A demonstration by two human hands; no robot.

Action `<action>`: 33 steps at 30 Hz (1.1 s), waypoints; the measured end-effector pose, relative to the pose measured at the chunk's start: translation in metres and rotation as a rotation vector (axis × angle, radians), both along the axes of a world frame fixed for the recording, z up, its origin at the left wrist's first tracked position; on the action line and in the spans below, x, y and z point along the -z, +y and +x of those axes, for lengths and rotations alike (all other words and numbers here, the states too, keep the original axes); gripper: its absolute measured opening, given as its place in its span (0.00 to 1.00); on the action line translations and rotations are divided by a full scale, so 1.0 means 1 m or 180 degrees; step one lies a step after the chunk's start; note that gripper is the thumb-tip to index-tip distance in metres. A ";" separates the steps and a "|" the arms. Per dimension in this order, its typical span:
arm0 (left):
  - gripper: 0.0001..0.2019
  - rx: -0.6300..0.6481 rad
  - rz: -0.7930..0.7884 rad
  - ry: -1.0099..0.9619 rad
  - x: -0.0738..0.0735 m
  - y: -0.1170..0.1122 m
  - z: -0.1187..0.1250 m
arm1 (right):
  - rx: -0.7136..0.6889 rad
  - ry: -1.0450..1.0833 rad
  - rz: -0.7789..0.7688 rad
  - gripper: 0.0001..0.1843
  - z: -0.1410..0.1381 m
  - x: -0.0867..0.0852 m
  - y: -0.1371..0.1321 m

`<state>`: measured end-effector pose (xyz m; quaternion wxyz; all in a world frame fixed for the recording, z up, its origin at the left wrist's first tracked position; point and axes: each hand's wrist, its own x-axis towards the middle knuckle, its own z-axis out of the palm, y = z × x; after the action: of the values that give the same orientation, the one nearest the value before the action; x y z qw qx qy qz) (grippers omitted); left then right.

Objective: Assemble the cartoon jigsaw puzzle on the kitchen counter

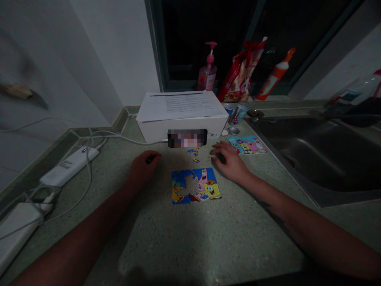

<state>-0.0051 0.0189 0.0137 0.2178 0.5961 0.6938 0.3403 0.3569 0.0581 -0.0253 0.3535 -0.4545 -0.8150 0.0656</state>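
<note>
A small cartoon jigsaw puzzle (pixel 196 186) lies on the speckled counter (pixel 184 238), with a gap in its middle left. My left hand (pixel 143 167) rests left of it with fingers curled; a small dark thing seems pinched at the fingertips. My right hand (pixel 229 161) lies right of the puzzle, palm down, fingers bent over the counter near loose puzzle pieces (pixel 195 155). What is under the fingers is hidden. A colourful picture card (pixel 247 144) lies just beyond the right hand.
A white box (pixel 181 119) with a printed sheet on top stands behind the puzzle. A steel sink (pixel 321 155) is at right. A power strip (pixel 70 165) and cables lie at left. A pink pump bottle (pixel 207 73), red bag (pixel 241 75), orange bottle (pixel 275 75) and can (pixel 238 113) stand behind.
</note>
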 end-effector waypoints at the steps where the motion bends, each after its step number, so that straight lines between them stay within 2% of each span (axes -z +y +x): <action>1: 0.14 -0.0001 -0.0005 -0.0002 0.000 0.000 0.000 | -0.0028 -0.0026 -0.0012 0.10 0.000 0.001 0.000; 4: 0.13 0.0013 0.0020 -0.0024 0.000 0.000 0.000 | -0.0084 -0.0101 -0.0053 0.13 0.001 0.004 0.002; 12: 0.13 0.0053 0.0045 -0.0093 0.003 0.001 0.000 | -0.0104 -0.0120 -0.0185 0.11 0.004 0.007 0.005; 20: 0.12 0.0077 0.0085 -0.0010 0.007 0.003 -0.003 | -0.0236 0.0031 -0.0088 0.08 -0.004 -0.009 -0.001; 23: 0.12 0.0122 0.0144 -0.0041 0.008 0.002 -0.004 | -0.0260 0.0057 -0.0236 0.06 -0.006 -0.016 -0.006; 30: 0.09 0.0161 0.0351 0.0005 0.009 0.002 -0.001 | -0.0235 0.0325 -0.0457 0.08 -0.009 -0.017 -0.009; 33: 0.07 0.0316 0.0616 0.0121 0.006 -0.005 0.006 | -0.0162 0.0613 -0.0563 0.09 -0.014 -0.019 -0.014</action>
<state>0.0014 0.0135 0.0076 0.1626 0.6544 0.6313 0.3831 0.3426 0.0438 -0.0061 0.3869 -0.4547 -0.7796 0.1894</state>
